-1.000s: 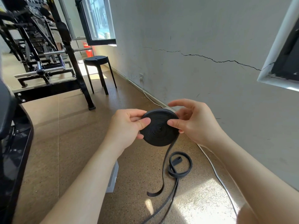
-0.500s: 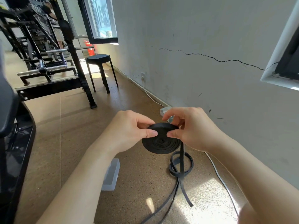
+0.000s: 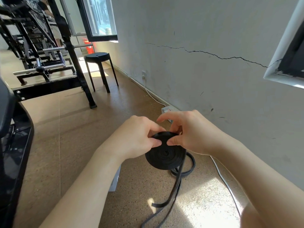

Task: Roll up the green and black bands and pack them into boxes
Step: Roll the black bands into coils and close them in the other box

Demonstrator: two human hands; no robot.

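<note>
Black band roll (image 3: 165, 155), what's changed?
— I've tipped it flatter and lower than a second ago. It's mostly wound, but the loose tail (image 3: 176, 186) still reaches the floor.
— Hands?
— My left hand (image 3: 136, 139) and right hand (image 3: 189, 134) both pinch its far edge, with the roll held between them.

Cracked wall (image 3: 205, 83) (sunlit), black stool (image 3: 98, 66).
</note>
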